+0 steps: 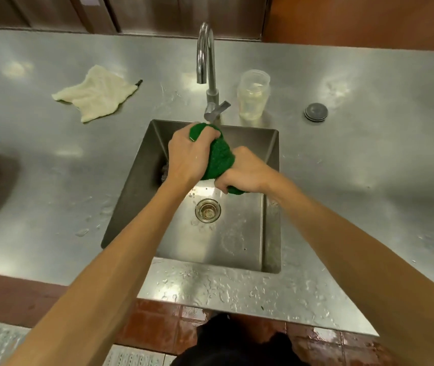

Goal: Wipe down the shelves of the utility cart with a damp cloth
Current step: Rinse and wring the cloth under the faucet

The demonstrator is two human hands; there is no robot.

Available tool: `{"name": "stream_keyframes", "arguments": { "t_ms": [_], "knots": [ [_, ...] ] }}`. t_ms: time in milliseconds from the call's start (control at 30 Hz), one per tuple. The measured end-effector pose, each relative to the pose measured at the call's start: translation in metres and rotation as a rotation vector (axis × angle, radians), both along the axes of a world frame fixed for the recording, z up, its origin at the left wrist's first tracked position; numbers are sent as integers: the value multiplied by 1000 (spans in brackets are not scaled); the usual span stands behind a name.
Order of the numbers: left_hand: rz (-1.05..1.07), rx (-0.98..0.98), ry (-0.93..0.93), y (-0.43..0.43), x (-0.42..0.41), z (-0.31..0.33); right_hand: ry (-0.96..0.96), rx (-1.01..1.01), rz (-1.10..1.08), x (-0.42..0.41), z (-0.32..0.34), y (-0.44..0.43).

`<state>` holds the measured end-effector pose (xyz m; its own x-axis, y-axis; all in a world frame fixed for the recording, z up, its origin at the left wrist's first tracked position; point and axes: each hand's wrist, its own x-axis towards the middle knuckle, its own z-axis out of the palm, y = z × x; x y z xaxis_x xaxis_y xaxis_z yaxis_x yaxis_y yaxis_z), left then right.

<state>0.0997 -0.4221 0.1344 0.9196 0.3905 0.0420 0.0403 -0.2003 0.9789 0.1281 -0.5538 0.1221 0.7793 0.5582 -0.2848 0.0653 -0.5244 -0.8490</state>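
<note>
Cloth [220,157]: green, bunched into a thick twist, held over the sink [237,247] at centre frame, just below the tap [206,62].

Left hand [189,154] has the upper end, fingers curled tight round it. Right hand [245,173] has the lower end, fingers wrapped under, with a bit of green poking out below the fist. Both are clamped on the cloth, hands close together. Reads as wringing, my judgement. Can't see water running from the spout.

Handling, as I judge it:
- Soft and limp, no stiffness, nothing to break.
- Thick pile, so it holds a lot of water. Heavier wet, and it will drip if carried as is.
- Wet hands and wet fabric are a bit slick, so it needs a full-fist grip, not a pinch.
- For wringing, grip the two ends and twist opposite ways. For wiping, fold it to a flat pad and press under the palm.

Cart isn't in frame, so this looks like prep only, shelves not started.

Around: pale rag [97,93] lying upper left on the steel counter [369,154]. Clear jar [253,95] just right of the tap, dark round disc [316,111] further right. Drain [208,210] sits below the hands. Water beads along the counter's near edge, bottom centre.
</note>
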Motion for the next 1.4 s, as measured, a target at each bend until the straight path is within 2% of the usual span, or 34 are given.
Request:
{"name": "stream_keyframes", "arguments": {
  "t_ms": [67, 167, 300, 400, 500, 600, 733, 800, 867, 967, 1067, 1233, 1333, 1400],
  "knots": [
    [-28, -12, 80, 7, 1, -9, -164, -131, -48, 4, -5, 3],
    [-31, -392, 273, 19, -2, -20, -358, -270, -113, 11, -16, 1],
    [12, -578, 579, 23, -23, -37, -514, -518, -213, 7, -24, 2],
    [-54, -830, 628, 13, -27, -40, -612, -612, -176, -6, -26, 6],
    [-111, -946, 623, 2, -18, -36, -677, -596, -81, -16, -25, 9],
    [-135, -939, 614, -1, -9, -38, -691, -513, 29, -18, -17, 11],
    [-125, -978, 574, -2, -4, -44, -585, -470, 213, -11, 0, 0],
    [-130, -1009, 537, -6, -4, -45, -552, -464, 239, -9, 1, -6],
    [-109, -1036, 517, -11, -1, -45, -611, -483, 167, -14, -4, -7],
    [-18, -1121, 544, -13, 5, -44, -805, -500, -90, -32, -15, -5],
    [43, -1169, 539, -15, 8, -41, -892, -544, -121, -45, -25, -2],
    [29, -1104, 463, -38, 8, -37, -899, -643, -202, -29, -29, 4],
    [130, -1011, 340, -40, 16, -33, -802, -668, -196, -17, -28, -1],
    [212, -911, 270, -41, 19, -31, -711, -592, -249, -13, -25, -1]
  ]
}}
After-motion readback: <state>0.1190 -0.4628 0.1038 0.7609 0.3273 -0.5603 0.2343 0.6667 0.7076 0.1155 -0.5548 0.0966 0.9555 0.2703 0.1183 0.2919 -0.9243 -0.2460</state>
